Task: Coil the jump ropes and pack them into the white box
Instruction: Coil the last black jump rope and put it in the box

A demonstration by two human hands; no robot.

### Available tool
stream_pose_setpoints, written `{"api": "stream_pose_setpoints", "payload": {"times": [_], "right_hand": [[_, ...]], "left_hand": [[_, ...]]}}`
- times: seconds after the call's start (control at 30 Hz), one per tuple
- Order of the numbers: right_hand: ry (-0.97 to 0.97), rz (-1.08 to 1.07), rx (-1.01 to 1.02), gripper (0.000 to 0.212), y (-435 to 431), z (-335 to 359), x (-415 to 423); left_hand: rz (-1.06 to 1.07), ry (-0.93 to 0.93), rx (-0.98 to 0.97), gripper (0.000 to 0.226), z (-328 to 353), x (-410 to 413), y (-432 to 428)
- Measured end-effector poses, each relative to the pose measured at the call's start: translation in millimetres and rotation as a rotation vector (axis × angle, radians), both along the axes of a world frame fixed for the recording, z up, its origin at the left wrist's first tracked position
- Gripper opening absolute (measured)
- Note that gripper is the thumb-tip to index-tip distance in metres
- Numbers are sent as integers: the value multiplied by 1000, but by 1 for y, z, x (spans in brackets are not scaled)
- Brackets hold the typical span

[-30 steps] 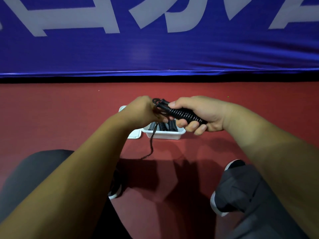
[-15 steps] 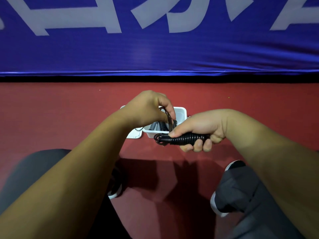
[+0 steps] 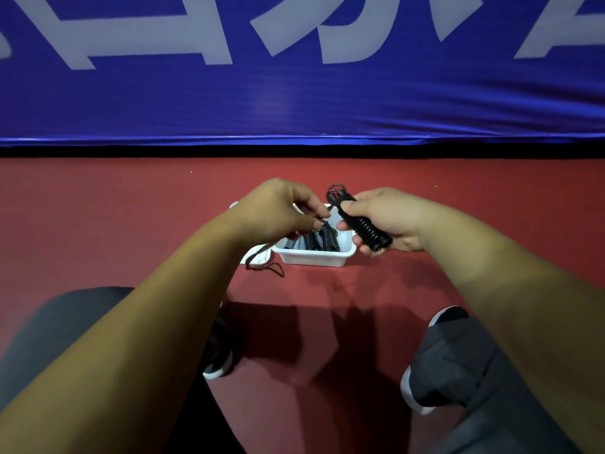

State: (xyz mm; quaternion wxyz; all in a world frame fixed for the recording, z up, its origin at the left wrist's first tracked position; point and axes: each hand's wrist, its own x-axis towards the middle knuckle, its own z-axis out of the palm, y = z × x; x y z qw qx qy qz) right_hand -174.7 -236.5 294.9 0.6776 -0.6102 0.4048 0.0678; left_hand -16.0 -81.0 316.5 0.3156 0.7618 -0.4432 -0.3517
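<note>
Head view: one blue banner (image 3: 294, 103) with large white letters fills the upper half of the frame, and below it one red floor (image 3: 98, 224) runs to the bottom edge. Two bare forearms reach in from the lower corners toward the centre, above two grey trouser legs, one at lower left (image 3: 49, 329) and one at lower right (image 3: 465, 371), each ending in a dark shoe with a white sole, left (image 3: 222, 355) and right (image 3: 450, 316). At the centre sits one white box (image 3: 314, 257) on the floor, with one white lid (image 3: 258, 257) lying flat against its left side. The right hand (image 3: 389, 217), just right of the box and above its rim, has its grip clamped around a black jump rope (image 3: 366, 229) wound tightly into a ribbed bundle, tilted with a small loop sticking out at its upper end. The left hand (image 3: 278, 211), over the box's left half, has its grip pinched together on a thin black cord above the box. Black coiled ropes (image 3: 319, 239) lie inside the box; their number cannot be told. One loose cord end (image 3: 268, 268) loops on the floor at the lid's lower edge.
</note>
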Motion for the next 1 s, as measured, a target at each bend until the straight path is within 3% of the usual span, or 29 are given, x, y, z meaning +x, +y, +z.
{"api": "stream_pose_setpoints", "payload": {"times": [0.13, 0.23, 0.37, 0.47, 0.57, 0.63, 0.83, 1.0], "right_hand": [[-147, -37, 40, 19, 8, 8, 3], [-210, -86, 136, 19, 12, 10, 6], [-208, -209, 149, 48, 8, 6, 9], [-223, -221, 155, 51, 5, 4, 9], [-243, -194, 184, 50, 0, 6, 8], [-251, -187, 181, 49, -4, 9, 7], [-280, -165, 169, 33, -7, 16, 3], [-272, -99, 86, 35, -2, 18, 1]], "left_hand": [[81, 100, 198, 27, -7, -5, 0], [97, 188, 231, 26, -8, -12, 1], [124, 331, 30, 26, -8, -13, -2], [127, 425, -188, 23, -3, -9, -6], [54, 453, -259, 33, -1, -7, -7], [23, 418, -242, 36, 2, -6, -5], [-23, 37, -132, 22, 6, 6, 2], [-4, -34, -67, 19, 0, 10, 1]]}}
